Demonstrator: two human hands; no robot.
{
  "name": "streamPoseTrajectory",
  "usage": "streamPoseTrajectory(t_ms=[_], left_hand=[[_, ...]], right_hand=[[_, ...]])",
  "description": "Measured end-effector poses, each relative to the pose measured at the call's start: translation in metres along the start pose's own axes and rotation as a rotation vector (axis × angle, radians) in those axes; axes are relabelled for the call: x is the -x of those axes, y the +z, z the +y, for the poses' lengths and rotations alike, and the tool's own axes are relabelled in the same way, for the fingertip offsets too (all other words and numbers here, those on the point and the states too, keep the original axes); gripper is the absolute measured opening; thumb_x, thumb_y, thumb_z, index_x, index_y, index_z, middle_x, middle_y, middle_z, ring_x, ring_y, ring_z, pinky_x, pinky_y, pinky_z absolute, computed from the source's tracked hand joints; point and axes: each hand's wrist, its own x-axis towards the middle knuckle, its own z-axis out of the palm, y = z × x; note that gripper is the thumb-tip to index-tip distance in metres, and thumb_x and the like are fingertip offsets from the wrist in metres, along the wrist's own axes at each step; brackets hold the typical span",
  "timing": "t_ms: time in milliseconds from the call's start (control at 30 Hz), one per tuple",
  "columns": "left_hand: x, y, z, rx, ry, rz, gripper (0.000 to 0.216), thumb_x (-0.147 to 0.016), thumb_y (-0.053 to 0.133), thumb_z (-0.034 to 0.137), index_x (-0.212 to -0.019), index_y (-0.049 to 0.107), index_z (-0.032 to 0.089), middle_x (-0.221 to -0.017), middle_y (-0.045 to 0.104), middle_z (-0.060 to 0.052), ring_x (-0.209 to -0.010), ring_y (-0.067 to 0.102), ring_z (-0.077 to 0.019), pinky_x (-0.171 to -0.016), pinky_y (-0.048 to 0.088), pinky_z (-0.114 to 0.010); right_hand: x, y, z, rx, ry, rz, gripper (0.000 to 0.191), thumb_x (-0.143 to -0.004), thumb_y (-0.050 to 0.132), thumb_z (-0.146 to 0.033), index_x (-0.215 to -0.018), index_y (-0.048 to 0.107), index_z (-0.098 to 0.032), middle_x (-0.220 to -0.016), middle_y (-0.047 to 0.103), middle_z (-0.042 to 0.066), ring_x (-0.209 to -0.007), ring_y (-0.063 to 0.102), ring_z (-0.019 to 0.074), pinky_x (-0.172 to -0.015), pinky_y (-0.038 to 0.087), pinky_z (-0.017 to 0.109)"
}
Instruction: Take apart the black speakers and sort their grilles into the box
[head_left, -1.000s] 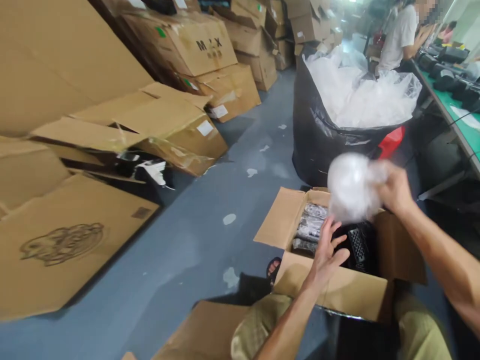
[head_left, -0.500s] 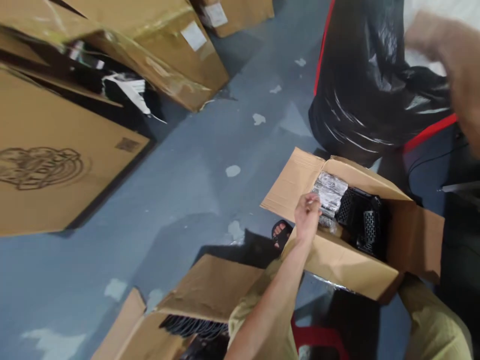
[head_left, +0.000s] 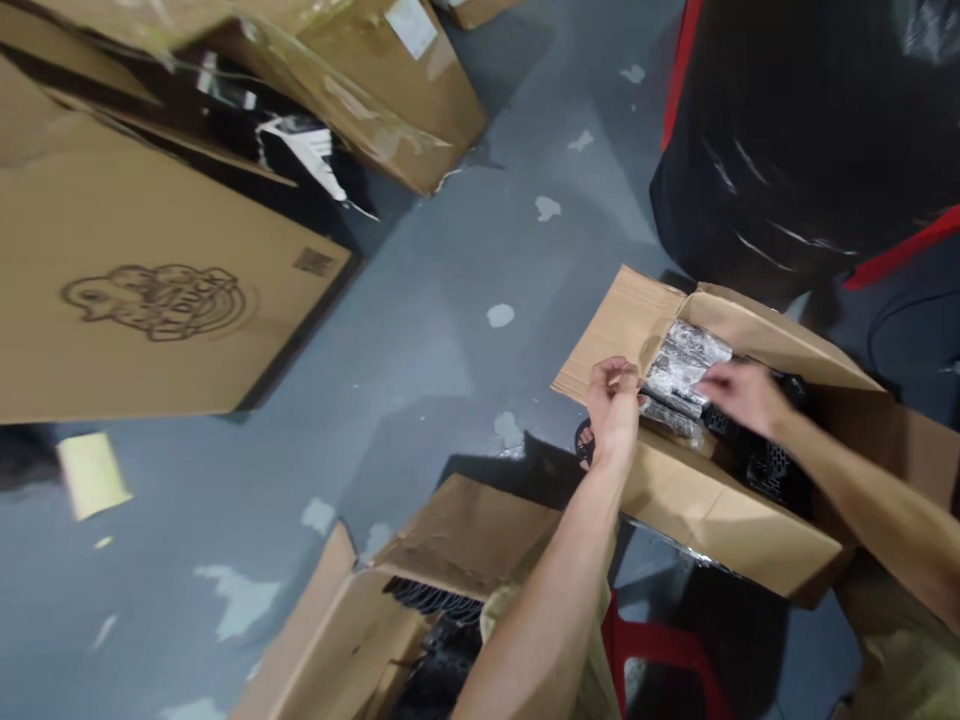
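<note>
An open cardboard box [head_left: 731,500] holds shiny clear-wrapped packets [head_left: 686,360] at its left end and black parts with a perforated mesh [head_left: 772,468] toward the right. My left hand [head_left: 615,405] is over the box's left edge beside the packets, its fingers curled in a pinch; what is between them, if anything, is too small to make out. Above the packets' right side, my right hand [head_left: 746,400] has its fingertips pressed together, close to the wrapping. It is slightly blurred, and anything it pinches is hidden.
A second open box [head_left: 465,530] with dark coiled pieces stands at the lower middle. Large cartons [head_left: 165,280] fill the left. A black plastic bag [head_left: 810,130] with red edges beside it is upper right. Part of a red stool [head_left: 660,645] shows below.
My right hand has come down from the upper right by the black bag to the packets. My left hand stays at the box's left edge. The view has shifted, moving the scene rightward.
</note>
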Motion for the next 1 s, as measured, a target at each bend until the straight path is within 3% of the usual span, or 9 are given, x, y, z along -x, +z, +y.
streamPoseTrajectory(t_ms=[133, 200, 267, 433, 567, 667, 733, 867, 1000], left_hand=[[-0.002, -0.014, -0.007, -0.086, 0.021, 0.014, 0.029, -0.08, 0.074, 0.042, -0.1, 0.064, 0.023, -0.098, 0.07, -0.002, -0.08, 0.069, -0.0168, -0.062, 0.051, -0.024], [-0.003, -0.024, -0.008, -0.126, 0.022, 0.01, 0.026, -0.083, 0.072, 0.041, -0.099, 0.066, 0.022, -0.093, 0.07, -0.002, -0.079, 0.068, -0.0163, -0.062, 0.051, -0.023], [-0.006, -0.031, -0.007, -0.192, 0.014, -0.007, 0.021, -0.087, 0.068, 0.039, -0.1, 0.067, 0.022, -0.09, 0.07, -0.001, -0.074, 0.066, -0.0148, -0.06, 0.048, -0.022], [-0.011, -0.032, -0.009, -0.501, 0.096, -0.162, 0.015, -0.094, 0.061, 0.027, -0.104, 0.072, 0.022, -0.095, 0.076, -0.003, -0.08, 0.07, -0.0163, -0.072, 0.055, -0.025], [-0.001, -0.013, -0.028, -0.803, 0.234, -0.423, 0.026, -0.096, 0.065, 0.027, -0.12, 0.075, 0.024, -0.128, 0.078, -0.01, -0.114, 0.074, -0.0254, -0.104, 0.057, -0.038], [0.012, 0.003, -0.044, -0.874, 0.277, -0.676, 0.041, -0.09, 0.077, 0.033, -0.131, 0.074, 0.027, -0.145, 0.073, -0.01, -0.129, 0.07, -0.0292, -0.113, 0.054, -0.041], [0.02, 0.012, -0.051, -0.837, 0.249, -0.776, 0.035, -0.089, 0.077, 0.026, -0.124, 0.077, 0.025, -0.13, 0.08, -0.009, -0.116, 0.076, -0.0258, -0.104, 0.058, -0.035], [0.03, 0.032, -0.053, -0.725, 0.322, -0.76, 0.014, -0.089, 0.068, 0.015, -0.094, 0.079, 0.022, -0.094, 0.082, -0.002, -0.09, 0.076, -0.019, -0.091, 0.057, -0.029], [0.039, 0.052, -0.048, -0.512, 0.334, -0.806, 0.01, -0.09, 0.065, 0.022, -0.091, 0.075, 0.02, -0.081, 0.073, 0.002, -0.078, 0.066, -0.0155, -0.078, 0.051, -0.026]], right_hand=[[-0.028, 0.123, -0.003, 0.151, 0.082, -0.196, 0.027, -0.092, 0.082, -0.024, -0.118, 0.079, -0.017, -0.121, 0.077, 0.012, -0.093, 0.074, 0.0216, -0.08, 0.051, 0.029], [-0.04, 0.156, 0.001, 0.129, 0.074, -0.199, 0.015, -0.094, 0.077, -0.021, -0.107, 0.08, -0.014, -0.116, 0.077, 0.014, -0.092, 0.073, 0.0215, -0.078, 0.049, 0.029], [-0.04, 0.163, 0.011, 0.112, 0.083, -0.19, 0.016, -0.099, 0.066, -0.019, -0.09, 0.078, -0.014, -0.102, 0.077, 0.013, -0.09, 0.072, 0.022, -0.078, 0.049, 0.03], [0.032, 0.098, 0.046, 0.014, 0.043, -0.057, 0.029, -0.105, 0.052, -0.03, -0.093, 0.076, -0.019, -0.102, 0.075, 0.011, -0.098, 0.07, 0.0236, -0.088, 0.054, 0.033], [0.113, 0.044, 0.051, -0.523, 0.004, 0.155, 0.032, -0.105, 0.057, -0.052, -0.103, 0.07, -0.024, -0.111, 0.074, 0.011, -0.095, 0.07, 0.0241, -0.087, 0.058, 0.036], [0.143, 0.02, 0.043, -0.854, 0.045, 0.267, 0.032, -0.098, 0.069, -0.06, -0.099, 0.067, -0.027, -0.099, 0.073, 0.006, -0.09, 0.069, 0.023, -0.084, 0.059, 0.036], [0.15, 0.004, 0.04, -0.968, 0.093, 0.376, 0.035, -0.091, 0.075, -0.06, -0.094, 0.063, -0.027, -0.081, 0.066, 0.001, -0.073, 0.063, 0.0196, -0.072, 0.056, 0.032], [0.16, -0.036, 0.052, -0.967, 0.237, 0.634, 0.034, -0.084, 0.074, -0.055, -0.091, 0.057, -0.026, -0.068, 0.055, -0.004, -0.054, 0.049, 0.0149, -0.055, 0.046, 0.028], [0.177, -0.075, 0.073, -0.948, 0.29, 0.392, 0.047, -0.089, 0.054, -0.07, -0.091, 0.064, -0.025, -0.062, 0.046, -0.002, -0.051, 0.045, 0.0171, -0.049, 0.042, 0.031]])
